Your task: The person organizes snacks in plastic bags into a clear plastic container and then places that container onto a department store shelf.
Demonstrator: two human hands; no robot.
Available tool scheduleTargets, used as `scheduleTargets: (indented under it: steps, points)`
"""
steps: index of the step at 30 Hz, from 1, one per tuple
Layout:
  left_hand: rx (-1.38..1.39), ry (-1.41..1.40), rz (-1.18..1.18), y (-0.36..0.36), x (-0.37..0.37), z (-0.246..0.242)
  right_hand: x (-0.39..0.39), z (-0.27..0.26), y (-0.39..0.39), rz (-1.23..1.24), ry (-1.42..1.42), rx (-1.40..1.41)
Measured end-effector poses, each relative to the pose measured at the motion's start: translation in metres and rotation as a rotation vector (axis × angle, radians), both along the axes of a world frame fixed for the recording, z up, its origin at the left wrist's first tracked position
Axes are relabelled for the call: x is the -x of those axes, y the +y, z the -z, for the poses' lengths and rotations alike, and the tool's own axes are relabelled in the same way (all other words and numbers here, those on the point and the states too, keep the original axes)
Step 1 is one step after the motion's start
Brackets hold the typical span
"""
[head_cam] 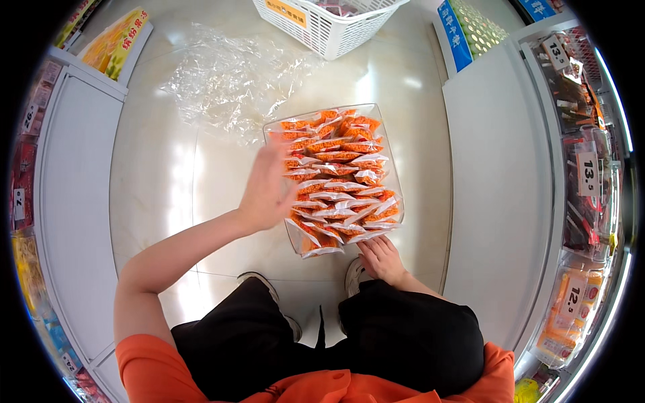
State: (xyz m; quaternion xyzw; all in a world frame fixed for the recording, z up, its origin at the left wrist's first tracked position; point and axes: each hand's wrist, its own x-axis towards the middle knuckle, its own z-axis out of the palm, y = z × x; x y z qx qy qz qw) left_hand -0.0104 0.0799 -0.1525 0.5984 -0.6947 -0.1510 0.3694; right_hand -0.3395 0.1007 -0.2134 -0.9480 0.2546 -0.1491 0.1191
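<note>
In front of me on the floor, a clear plastic bin (398, 186) holds rows of small clear packets (335, 169) with orange contents. The packets stand on edge, closely packed, and some reach up to the rim. My left hand (269, 186) is over the bin's left side, blurred, its fingers stretched out and nothing seen in it. At the near right corner, my right hand (381, 257) has its fingers against the bin's near edge. Packets partly hide those fingertips, so I cannot tell whether they grip it.
Crumpled clear plastic film (232, 80) lies on the tiled floor (156, 176) beyond the bin. A white plastic basket (335, 38) stands farther off. White shelving panels flank me on the left (75, 201) and right (499, 191), with packaged goods along the right shelf (579, 201).
</note>
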Motion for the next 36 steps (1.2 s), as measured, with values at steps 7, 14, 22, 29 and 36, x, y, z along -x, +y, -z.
scheduleTargets:
  steps: [7,14,22,29,36]
  points:
    - [-1.355,1.317,-0.311,0.013,-0.015,0.043,-0.015,0.023,-0.013,0.033,-0.064,-0.047]
    - [-0.862,0.609,-0.239,0.021,-0.006,0.055,0.001,0.039,-0.031,-0.038,-0.105,0.134]
    - [-0.875,0.749,-0.132,-0.024,0.02,-0.054,0.033,-0.077,-0.052,0.045,-0.271,0.357]
    - [-0.568,0.768,0.009,-0.053,0.023,-0.154,0.034,-0.19,-0.076,0.11,-0.456,0.709]
    - [-0.247,0.832,0.043,-0.058,0.036,-0.282,0.058,-0.341,-0.04,0.259,-0.457,1.042]
